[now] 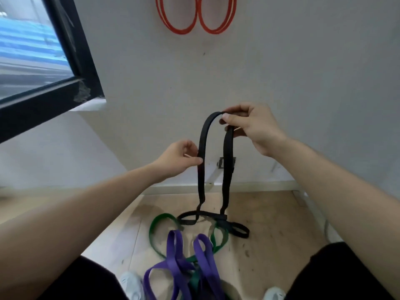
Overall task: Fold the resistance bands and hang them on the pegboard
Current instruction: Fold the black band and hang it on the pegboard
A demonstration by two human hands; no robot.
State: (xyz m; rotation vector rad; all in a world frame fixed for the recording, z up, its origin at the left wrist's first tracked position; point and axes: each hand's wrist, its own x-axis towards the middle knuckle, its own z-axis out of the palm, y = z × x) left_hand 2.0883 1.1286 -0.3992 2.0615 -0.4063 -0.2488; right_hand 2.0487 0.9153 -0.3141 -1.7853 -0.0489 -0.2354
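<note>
Head-cam view, looking down past two bare forearms at a wall and floor. A long flat black rubber resistance band [200,182] is in the middle of the view, held up in front of the pale grey wall [281,61]. The right hand [255,128] pinches the bend at the top of the loop btwn thumb and fingertips. The left hand [177,158] pinches the left strand lower down, also thumb vs. fingers.

The band's long axis runs approx vertical. The bend points up, and two near-parallel strands drop, slightly apart, to the light wood floor [270,224], where the lower end lies in loose coils. Just beside those coils, nearer the person, lie a green flat band [151,231] and a purple flat band [174,245], tangled over each other.

Two thin orange band loops [180,31] already hang high on the wall; their pegs are out of view. A black window frame [86,72] sits upper left.

Handling, as a guess: the band looks light, limp and stretchy w/ a fairly grippy surface, so it will sag and twist unless both ends are controlled. It is prob. best held at the top bend and gathered strand by strand, keeping the flat faces together, w/o pulling it taut.
</note>
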